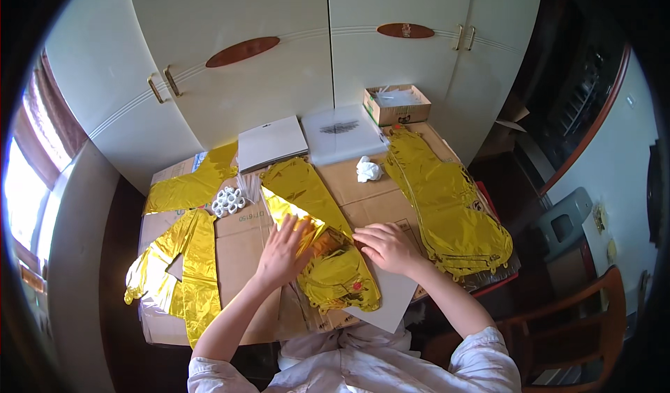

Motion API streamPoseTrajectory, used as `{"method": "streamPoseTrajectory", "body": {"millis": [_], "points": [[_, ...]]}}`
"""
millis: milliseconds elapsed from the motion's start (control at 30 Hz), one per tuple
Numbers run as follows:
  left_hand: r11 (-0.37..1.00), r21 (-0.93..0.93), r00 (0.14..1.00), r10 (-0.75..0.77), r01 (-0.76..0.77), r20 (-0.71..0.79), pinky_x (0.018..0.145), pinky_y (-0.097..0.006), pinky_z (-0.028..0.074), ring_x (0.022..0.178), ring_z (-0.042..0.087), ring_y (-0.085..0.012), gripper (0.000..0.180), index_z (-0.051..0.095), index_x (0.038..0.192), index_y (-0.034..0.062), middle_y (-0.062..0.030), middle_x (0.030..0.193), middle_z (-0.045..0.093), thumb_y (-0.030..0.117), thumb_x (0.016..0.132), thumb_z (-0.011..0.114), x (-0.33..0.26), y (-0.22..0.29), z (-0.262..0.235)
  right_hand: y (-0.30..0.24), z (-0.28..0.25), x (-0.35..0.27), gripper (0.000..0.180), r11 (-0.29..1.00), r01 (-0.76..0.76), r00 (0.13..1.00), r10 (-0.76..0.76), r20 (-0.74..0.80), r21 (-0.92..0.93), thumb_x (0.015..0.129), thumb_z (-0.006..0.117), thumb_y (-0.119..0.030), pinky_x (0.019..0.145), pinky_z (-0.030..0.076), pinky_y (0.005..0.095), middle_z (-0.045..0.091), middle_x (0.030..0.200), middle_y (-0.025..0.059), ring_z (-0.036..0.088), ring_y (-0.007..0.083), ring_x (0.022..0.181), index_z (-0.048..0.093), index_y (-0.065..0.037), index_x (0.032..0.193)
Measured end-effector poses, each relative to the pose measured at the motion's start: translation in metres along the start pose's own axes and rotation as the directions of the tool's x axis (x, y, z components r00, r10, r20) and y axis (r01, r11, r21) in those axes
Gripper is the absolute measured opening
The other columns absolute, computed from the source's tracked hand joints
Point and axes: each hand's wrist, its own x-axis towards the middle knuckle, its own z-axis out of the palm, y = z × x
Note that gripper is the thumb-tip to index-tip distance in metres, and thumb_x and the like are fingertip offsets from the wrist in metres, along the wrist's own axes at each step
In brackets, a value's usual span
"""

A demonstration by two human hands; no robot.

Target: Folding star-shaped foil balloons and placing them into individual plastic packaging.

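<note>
A flat, uninflated gold foil balloon lies in front of me, with a fold across its middle and a small red mark near its lower end. My left hand rests on its left side, fingers spread over the shiny foil. At its right edge lies my right hand, palm down, fingers stretched toward the foil and touching its border. Neither hand grips anything that I can see. Under the balloon's lower right side, a white sheet sticks out.
More gold foil balloons lie at the left, far left and right. White rings, clear thin sticks, a crumpled tissue, white cards, clear plastic bags and a cardboard box share the cardboard-covered table.
</note>
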Motion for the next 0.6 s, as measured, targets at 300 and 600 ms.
{"method": "streamPoseTrajectory", "body": {"millis": [300,600], "points": [[0.965,0.193,0.953,0.120,-0.178,0.279,0.113,-0.057,0.016,0.142,0.022,-0.0378,0.071,0.032,0.148,0.0200,-0.0143,0.153,0.027,0.057,0.090,0.049,-0.006,0.012,0.016,-0.017,0.000,-0.009,0.034,0.998,0.008,0.993,0.000,0.121,-0.068,0.088,0.062,-0.024,0.103,0.035,0.0420,0.059,0.128,0.0030,0.049,0.0186,0.122,0.062,-0.010,0.119],[0.977,0.153,0.970,0.115,-0.150,0.212,0.115,-0.054,0.015,0.143,0.021,-0.0337,0.066,0.033,0.147,0.0116,-0.0126,0.153,0.029,0.052,0.095,0.041,0.012,0.009,0.015,-0.033,0.013,0.003,0.052,0.995,-0.012,0.983,0.030,0.179,-0.100,0.092,0.055,-0.033,0.114,0.024,0.0477,0.044,0.142,0.0148,0.036,0.0290,0.136,0.047,-0.002,0.134]]}}
